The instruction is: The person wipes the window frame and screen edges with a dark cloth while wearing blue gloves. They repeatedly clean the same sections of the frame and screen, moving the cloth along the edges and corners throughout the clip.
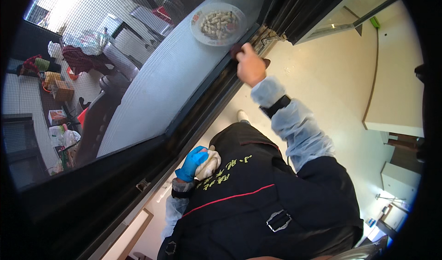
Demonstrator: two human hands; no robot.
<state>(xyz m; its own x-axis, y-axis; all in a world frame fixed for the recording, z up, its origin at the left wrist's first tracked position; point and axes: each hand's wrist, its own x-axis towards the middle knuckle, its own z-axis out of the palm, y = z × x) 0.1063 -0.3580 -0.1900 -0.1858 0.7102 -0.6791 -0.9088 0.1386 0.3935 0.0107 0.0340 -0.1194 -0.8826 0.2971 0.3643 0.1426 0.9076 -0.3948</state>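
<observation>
My right hand [251, 66], bare below a clear plastic sleeve cover, is at the upper corner of a dark window frame [193, 116]. Its fingers close around a small dark maroon object [236, 50], perhaps a pad or cloth, which is mostly hidden and slightly blurred. This object meets the frame beside the insect screen [145, 97]. In a blue glove, my left hand [190, 165] grips a bunched off-white cloth [209, 165] close to my dark apron [241, 191]. A bit of brighter blue material shows between the gloved fingers and the cloth.
Behind the screen, a plate [238, 40] of peanuts in the shell rests on a white tabletop [155, 87]. A carved dark chair [103, 104] and several boxes and bags stand beyond. An open glazed sash [331, 27] juts out at upper right. Pale floor [310, 80] lies below.
</observation>
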